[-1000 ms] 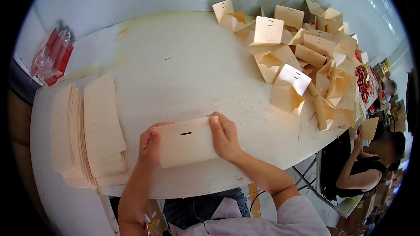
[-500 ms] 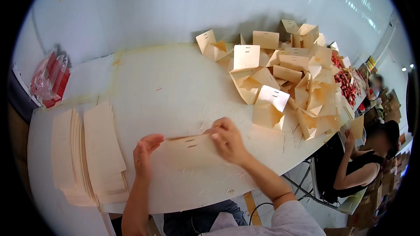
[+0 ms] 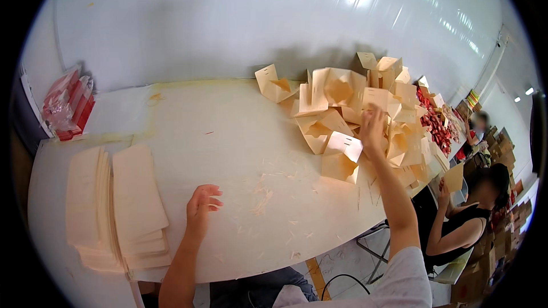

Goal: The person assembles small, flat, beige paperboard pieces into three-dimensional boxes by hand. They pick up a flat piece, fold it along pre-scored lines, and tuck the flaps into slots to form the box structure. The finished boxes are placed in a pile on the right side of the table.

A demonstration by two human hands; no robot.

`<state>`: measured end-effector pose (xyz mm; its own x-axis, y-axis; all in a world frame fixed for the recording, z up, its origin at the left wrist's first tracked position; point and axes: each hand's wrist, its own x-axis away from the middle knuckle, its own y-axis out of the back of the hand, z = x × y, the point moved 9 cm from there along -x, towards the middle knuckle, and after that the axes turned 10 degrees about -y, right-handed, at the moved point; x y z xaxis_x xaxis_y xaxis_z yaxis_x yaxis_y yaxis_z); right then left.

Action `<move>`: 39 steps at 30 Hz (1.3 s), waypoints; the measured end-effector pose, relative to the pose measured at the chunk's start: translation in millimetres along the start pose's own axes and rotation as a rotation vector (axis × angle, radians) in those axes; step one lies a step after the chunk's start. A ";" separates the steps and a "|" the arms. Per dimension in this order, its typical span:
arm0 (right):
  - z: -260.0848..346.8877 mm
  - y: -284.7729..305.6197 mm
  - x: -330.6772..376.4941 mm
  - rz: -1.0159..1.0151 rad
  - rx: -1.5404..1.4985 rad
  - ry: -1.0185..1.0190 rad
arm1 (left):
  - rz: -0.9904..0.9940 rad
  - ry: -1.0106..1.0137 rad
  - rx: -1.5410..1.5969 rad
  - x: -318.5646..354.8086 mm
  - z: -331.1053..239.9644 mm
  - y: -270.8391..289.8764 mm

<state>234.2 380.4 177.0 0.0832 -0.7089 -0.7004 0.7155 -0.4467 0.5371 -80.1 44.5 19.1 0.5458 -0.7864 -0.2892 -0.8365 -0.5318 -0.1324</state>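
My left hand (image 3: 201,210) hovers over the near middle of the white table (image 3: 228,154), fingers loosely bent and apart, nothing in it. My right hand (image 3: 372,131) reaches out to the heap of cream folded card pieces (image 3: 337,157) at the back right. Its fingers look apart and stand in front of a slotted card flap (image 3: 375,98); whether they touch it I cannot tell. Just left of these fingers is a folded card piece (image 3: 342,86) with a hollow middle, at the top of the heap. Stacks of flat cream card sheets (image 3: 137,194) lie at the left.
Red packets in clear plastic (image 3: 68,105) stand at the far left corner. Thin scraps (image 3: 262,194) litter the table's middle. Beyond the heap are small red items (image 3: 436,122). A person (image 3: 462,217) sits at the right, holding a card (image 3: 454,178). A white wall (image 3: 200,28) closes off the back.
The card piece that was between my hands has left them, and a folded piece now shows on the heap. My right hand has swung out to the far right; my left stays near its place.
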 end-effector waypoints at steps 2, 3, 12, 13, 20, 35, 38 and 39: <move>8.0 -21.2 25.2 0.120 -0.081 0.042 | 0.024 0.001 -0.028 -0.2 7.4 -6.3; 17.7 -30.5 35.4 0.197 -0.201 0.026 | 0.036 0.000 -0.051 0.2 8.9 -7.0; 125.0 -51.8 89.4 0.261 -0.227 0.223 | -0.120 -0.282 -0.337 -7.5 -8.1 18.4; 141.8 -49.9 107.0 0.266 -0.220 0.242 | -0.176 -0.319 -0.386 -6.0 -15.5 24.1; 187.7 -64.0 209.7 0.567 -0.585 0.202 | -0.206 -0.260 -1.429 29.0 -84.6 59.4; 186.2 -98.7 252.3 0.791 -0.875 0.007 | -0.573 -0.036 -0.723 53.6 -100.6 133.6; 193.1 -97.4 249.6 0.922 -1.078 -0.100 | -0.582 -0.031 -0.088 47.9 -71.2 103.3; 199.5 -95.9 251.2 0.962 -1.174 -0.142 | -0.537 -0.032 0.134 42.3 -57.7 87.2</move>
<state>48.1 136.4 43.3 0.8076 -0.5440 -0.2276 0.5652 0.8242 0.0353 -127.1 -53.3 50.1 0.8972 -0.4051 -0.1761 -0.4414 -0.8089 -0.3883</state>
